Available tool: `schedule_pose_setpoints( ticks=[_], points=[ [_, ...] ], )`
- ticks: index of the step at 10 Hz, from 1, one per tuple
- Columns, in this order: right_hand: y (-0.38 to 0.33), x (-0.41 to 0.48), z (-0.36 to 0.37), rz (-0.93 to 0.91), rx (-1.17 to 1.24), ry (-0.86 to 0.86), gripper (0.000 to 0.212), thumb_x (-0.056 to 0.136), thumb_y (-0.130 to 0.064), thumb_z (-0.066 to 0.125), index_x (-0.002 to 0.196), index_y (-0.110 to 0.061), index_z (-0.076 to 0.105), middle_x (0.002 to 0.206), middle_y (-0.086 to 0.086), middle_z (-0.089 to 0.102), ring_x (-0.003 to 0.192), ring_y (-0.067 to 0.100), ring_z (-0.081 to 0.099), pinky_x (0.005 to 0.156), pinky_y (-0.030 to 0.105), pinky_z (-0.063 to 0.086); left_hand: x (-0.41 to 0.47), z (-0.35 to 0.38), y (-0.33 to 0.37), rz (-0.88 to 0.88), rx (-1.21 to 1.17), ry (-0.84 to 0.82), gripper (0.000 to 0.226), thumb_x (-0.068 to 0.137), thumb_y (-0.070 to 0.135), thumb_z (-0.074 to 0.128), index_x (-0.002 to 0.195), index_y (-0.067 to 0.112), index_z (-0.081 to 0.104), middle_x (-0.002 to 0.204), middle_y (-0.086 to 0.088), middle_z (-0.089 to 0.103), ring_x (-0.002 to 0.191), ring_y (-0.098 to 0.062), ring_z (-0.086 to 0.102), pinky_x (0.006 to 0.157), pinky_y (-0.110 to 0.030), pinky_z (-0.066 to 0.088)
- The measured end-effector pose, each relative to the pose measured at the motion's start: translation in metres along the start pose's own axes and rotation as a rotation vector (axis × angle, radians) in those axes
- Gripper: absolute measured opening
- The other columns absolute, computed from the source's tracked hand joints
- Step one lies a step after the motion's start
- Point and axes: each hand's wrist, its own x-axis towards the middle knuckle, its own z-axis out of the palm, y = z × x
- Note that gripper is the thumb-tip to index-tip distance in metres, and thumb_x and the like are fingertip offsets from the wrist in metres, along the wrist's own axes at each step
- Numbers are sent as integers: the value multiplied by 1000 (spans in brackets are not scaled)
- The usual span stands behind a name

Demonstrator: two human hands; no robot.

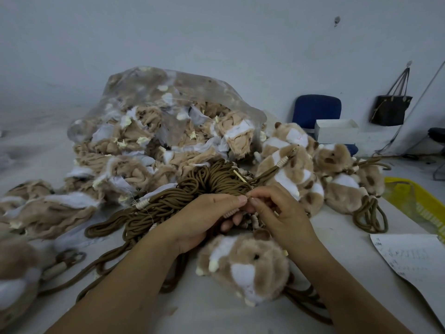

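Head view, nearest first: two bare forearms reach in over the pale table. Between them, just in front of the wrists, lies a stuffed plush hamster, tan and white, on its side, with loops of cord running under it. Right above it the left hand curls its fingers round a bunch of brown cords, gripping them where their beige wound ends stick out between the fingers. The right hand meets it fingertip to thumb tip, its thumb and forefinger pressed together on a strand of the same cords. A thin pale stick juts out of the bundle just beyond those fingertips; whether the right hand holds it cannot be told.

The cords spread from the hands to the left and toward the near edge in loose coils. To the near right lies a sheet of paper with handwriting, and beyond it a yellow tray. Flat, unstuffed plush skins lie on the left. On the right, past the hands, finished hamsters with cords attached sit in a heap. Behind the cords stands a large clear plastic bag full of more skins. Farthest right are a white box, a blue chair and a dark handbag hanging on the wall.
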Motion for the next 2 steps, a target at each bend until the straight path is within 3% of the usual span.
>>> schedule_pose_setpoints(
  ticks=[1,2],
  points=[
    [-2,0,-1,21,18,-23,20,93,-19,59,98,-39,63,94,-13,61,90,11,62,77,28,51,1,0,0,4,-10,31,30,85,42,67,90,14,78,64,3,55,53,-8,41,55,-17,36],
    [-11,-1,-10,181,179,62,19,93,-27,57,96,-44,65,92,-22,63,86,-3,59,74,13,46,1,2,-2,-16,25,156,26,94,33,61,89,15,79,63,4,54,53,-9,41,54,-17,36]
  ],
)
